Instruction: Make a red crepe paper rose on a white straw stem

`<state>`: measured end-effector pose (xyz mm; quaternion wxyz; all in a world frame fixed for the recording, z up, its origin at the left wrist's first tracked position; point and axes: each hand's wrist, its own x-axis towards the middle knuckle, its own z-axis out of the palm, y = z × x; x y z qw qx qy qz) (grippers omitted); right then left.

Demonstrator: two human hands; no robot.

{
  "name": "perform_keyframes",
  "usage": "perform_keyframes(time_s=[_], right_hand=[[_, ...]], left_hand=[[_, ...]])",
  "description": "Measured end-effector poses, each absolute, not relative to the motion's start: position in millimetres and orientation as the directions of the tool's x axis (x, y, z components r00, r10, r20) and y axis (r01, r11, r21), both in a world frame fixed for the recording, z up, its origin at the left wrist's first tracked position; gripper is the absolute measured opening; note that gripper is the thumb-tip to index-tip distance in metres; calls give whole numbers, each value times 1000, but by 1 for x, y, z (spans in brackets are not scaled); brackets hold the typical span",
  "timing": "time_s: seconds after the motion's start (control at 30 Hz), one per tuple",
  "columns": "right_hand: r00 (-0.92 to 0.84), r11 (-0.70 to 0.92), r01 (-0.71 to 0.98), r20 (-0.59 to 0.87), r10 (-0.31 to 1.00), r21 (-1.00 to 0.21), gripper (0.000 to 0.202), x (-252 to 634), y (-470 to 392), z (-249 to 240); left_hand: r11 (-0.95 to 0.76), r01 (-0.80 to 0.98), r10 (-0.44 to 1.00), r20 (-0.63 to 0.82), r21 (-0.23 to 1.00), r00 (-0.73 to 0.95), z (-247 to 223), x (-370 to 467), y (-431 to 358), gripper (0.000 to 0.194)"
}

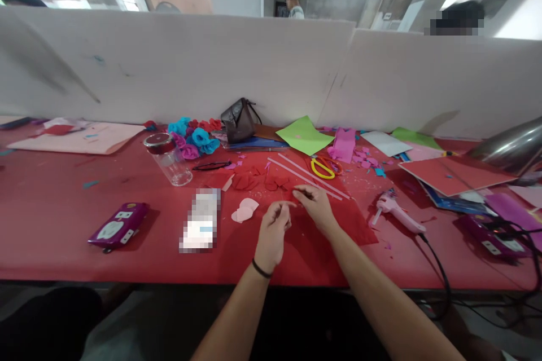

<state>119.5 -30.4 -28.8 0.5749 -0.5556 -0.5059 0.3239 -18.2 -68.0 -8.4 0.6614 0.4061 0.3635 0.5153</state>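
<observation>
Red table (pixel 63 220) against a white partition (pixel 169 67). At near centre, left hand (pixel 272 234) and right hand (pixel 315 206), fingertips pressed together, pinching a small red paper piece (pixel 292 196) between them. Farther off, white sticks (pixel 309 176), yellow scissors (pixel 322 168); pink glue gun (pixel 396 211) to the right.

We count two hands, the left hand (pixel 273 231) and the right hand (pixel 314 205), fingertips nearly meeting. Just beyond the fingers lie two white sticks (pixel 311 176) and one pair of yellow scissors (pixel 322 168). Right of the fingers we see one pink glue gun (pixel 396 210). Left of them, one glass jar (pixel 168 159) and one purple case (pixel 118 225); far beyond, one brown pouch (pixel 238 119).
</observation>
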Motion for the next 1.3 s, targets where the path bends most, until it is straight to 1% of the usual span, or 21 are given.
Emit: perform_keyframes(time_s=[0.07, 0.13, 0.2, 0.27, 0.33, 0.4, 0.43, 0.5, 0.57, 0.67, 0.73, 0.8, 0.83, 0.9, 0.97, 1.07, 1.1, 1.17, 1.3], right_hand=[[192, 159, 270, 215, 958, -950, 17, 108, -13, -25], [138, 144, 284, 189, 972, -948, 20, 95, 5, -21], [113, 115, 283, 152, 982, -952, 28, 82, 19, -19], [141, 101, 321, 153, 978, -942, 35, 76, 24, -19], [219, 125, 391, 224, 950, -912, 36, 78, 18, -20], [307, 161, 430, 311, 899, -888, 31, 87, 4, -21], [341, 170, 426, 332, 880, -889, 27, 92, -5, -21], [388, 161, 372, 311, 868, -914, 21, 103, -25, -23], [400, 130, 289, 243, 883, -948, 28, 109, -45, -25], [344, 114, 147, 159, 925, -982, 40, 110, -68, -28], [307, 132, 97, 156, 939, -986, 36, 108, -77, -29], [302, 149, 104, 174, 937, -983, 29, 108, -79, -31], [316, 154, 126, 186, 930, -980, 26, 109, -78, -32], [372, 145, 209, 216, 903, -967, 23, 114, -73, -34], [413, 106, 370, 265, 871, -923, 21, 122, -62, -36], [340, 37, 667, 348, 873, -744, 16, 131, -38, -37], [317, 23, 719, 358, 878, -694, 17, 132, -28, -37], [302, -1, 768, 360, 883, -641, 19, 133, -11, -37], [314, -48, 803, 354, 881, -594, 19, 127, 10, -38]], left_hand=[[137, -406, 984, -76, 904, 164, -11, -24, -80, 34], [138, -414, 987, -92, 900, 129, -14, -29, -87, 36], [137, -397, 989, -99, 907, 113, -18, -31, -88, 38], [136, -376, 989, -103, 917, 107, -20, -33, -87, 41], [132, -355, 989, -102, 926, 103, -21, -34, -85, 42], [118, -324, 991, -88, 939, 106, -22, -35, -84, 39], [106, -306, 991, -75, 946, 112, -22, -35, -84, 36], [85, -276, 991, -52, 957, 125, -21, -34, -84, 29], [83, -245, 988, -49, 966, 145, -21, -31, -83, 23], [151, -169, 967, -110, 974, 228, -19, -25, -76, 18], [186, -119, 944, -144, 975, 298, -18, -20, -69, 13], [191, -108, 926, -142, 976, 349, -17, -15, -61, 9], [194, -117, 922, -140, 974, 360, -16, -12, -56, 8], [195, -156, 937, -137, 968, 322, -15, -9, -46, 9], [167, -212, 971, -124, 963, 203, -13, -6, -34, 9], [93, -311, 995, -96, 946, 6, -10, -2, -15, 7], [74, -343, 995, -93, 936, -39, -10, -1, -9, 6], [95, -375, 989, -130, 922, -69, -10, 3, 1, 5], [221, -338, 973, -231, 915, 12, -14, 7, 13, 9]])
